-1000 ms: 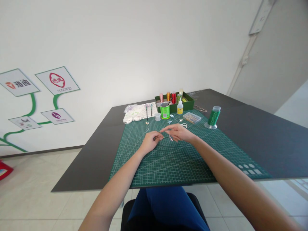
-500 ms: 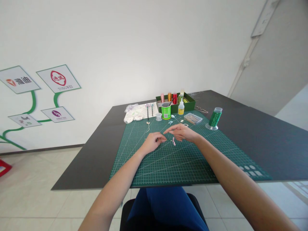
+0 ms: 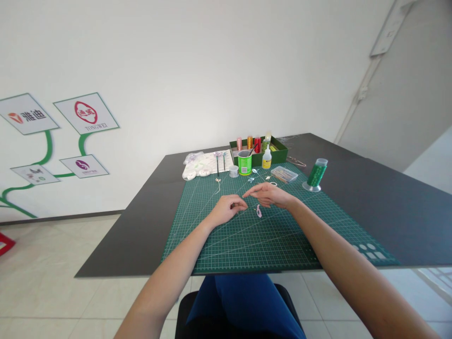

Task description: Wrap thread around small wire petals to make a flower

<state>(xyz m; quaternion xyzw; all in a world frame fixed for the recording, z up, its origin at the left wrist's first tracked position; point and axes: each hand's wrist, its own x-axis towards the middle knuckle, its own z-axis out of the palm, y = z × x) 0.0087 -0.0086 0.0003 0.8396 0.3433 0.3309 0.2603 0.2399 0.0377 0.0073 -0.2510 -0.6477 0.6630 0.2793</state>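
Note:
Over the middle of the green cutting mat [image 3: 212, 245], my left hand [image 3: 229, 209] is closed, thumb and fingertips pinched together. What sits in that pinch is too small to make out. My right hand [image 3: 270, 194] is just to the right, its index finger reaching left toward the left fingertips and its other fingers curled under. Any thin thread or wire between its fingers cannot be seen clearly. A small pink petal-shaped piece [image 3: 259, 211] is below the right hand, to the right of the left fingertips.
Behind the hands stand a green tin [image 3: 245, 163], a glue bottle [image 3: 266, 157], a green box [image 3: 280, 154] of thread spools and a clear case [image 3: 284, 174]. A green thread spool [image 3: 315, 175] stands right. White pads [image 3: 197, 172] and thin brushes [image 3: 218, 165] lie back left.
The pink piece has shifted slightly right and down, and its tilt differs. Both hands have moved a little to the right, keeping much the same pose.

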